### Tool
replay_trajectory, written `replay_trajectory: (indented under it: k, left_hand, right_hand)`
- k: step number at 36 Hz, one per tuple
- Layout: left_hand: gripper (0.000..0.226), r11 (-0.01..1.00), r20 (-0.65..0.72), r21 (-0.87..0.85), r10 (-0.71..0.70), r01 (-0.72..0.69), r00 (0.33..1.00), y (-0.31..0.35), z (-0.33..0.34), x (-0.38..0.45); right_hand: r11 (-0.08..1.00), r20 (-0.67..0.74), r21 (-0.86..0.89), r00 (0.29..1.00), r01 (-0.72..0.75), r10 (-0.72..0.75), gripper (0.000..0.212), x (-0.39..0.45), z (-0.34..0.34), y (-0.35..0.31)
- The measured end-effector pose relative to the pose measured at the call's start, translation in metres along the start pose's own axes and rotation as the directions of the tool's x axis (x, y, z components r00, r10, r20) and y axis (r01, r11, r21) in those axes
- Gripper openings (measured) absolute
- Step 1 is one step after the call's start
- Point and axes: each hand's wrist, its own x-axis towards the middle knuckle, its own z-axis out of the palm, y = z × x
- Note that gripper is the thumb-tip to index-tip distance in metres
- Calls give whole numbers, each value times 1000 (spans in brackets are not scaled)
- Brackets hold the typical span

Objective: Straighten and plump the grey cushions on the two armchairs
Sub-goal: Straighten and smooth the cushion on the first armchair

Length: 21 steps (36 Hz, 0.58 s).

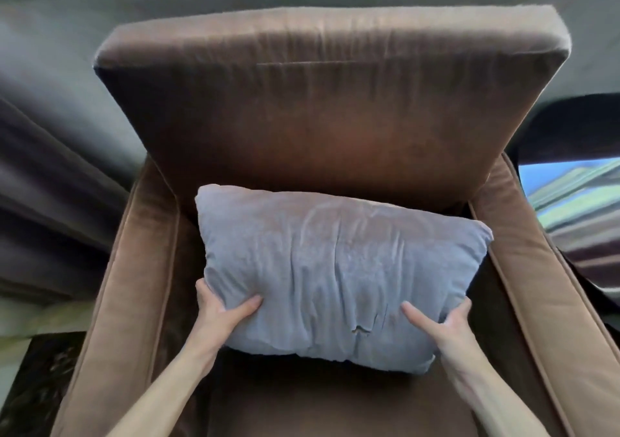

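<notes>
A grey cushion (335, 269) is held over the seat of a brown armchair (328, 108), its top edge close to the backrest. The fabric is creased, with a small pucker near the lower middle. My left hand (223, 309) grips the cushion's lower left side, thumb on the front and fingers behind. On the lower right side my right hand (443, 322) holds it the same way. Only this one armchair is in view.
The chair's padded armrests (127, 285) run along both sides of the seat. Dark grey curtains (50, 168) hang behind and to the left. A window (577, 195) shows at the right. A dark patterned rug (37, 386) lies at the lower left.
</notes>
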Motion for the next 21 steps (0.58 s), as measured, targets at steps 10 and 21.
replay_trajectory:
  k: [10, 21]
  left_hand:
    - [113, 997, 94, 33, -74, 71, 993, -27, 17, 35]
    - [130, 975, 37, 178, -142, 133, 989, -7, 2, 67]
  right_hand:
    - [995, 19, -76, 998, 60, -59, 109, 63, 7, -24]
    - [986, 11, -161, 999, -38, 40, 116, 75, -4, -31]
